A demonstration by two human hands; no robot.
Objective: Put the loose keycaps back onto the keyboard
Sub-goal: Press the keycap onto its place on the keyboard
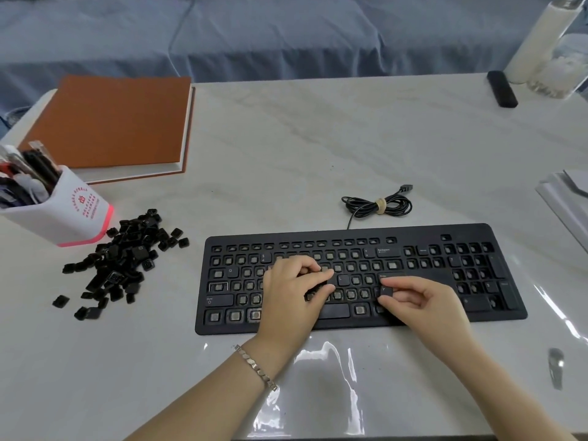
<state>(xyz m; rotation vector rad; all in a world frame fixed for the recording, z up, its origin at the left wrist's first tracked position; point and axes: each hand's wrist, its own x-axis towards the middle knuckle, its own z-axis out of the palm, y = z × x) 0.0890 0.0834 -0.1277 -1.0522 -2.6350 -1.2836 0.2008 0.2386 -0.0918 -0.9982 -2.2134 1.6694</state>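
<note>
keyboard [359,323] on bench [286,154] | keycap pile [124,259] on bench left of it | right hand [423,303] pinches keycap [386,291] just below Enter | left hand [292,291] curled over letter rows, can't tell if holding anything

**Legends on the keys**

The keyboard [350,324] shows "Backspace" toward its far edge, "Enter" below that, "L" mid-board, and "Q" and "Shift" toward its left edge. The keycap [385,291] pinched by the right hand [424,302] seems to read "Y". The red print on the pen holder [81,214] is illegible.

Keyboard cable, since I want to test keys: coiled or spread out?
Coiled: the cable lies looped behind the keyboard, bound by a tie, plug loose on the table.
</note>
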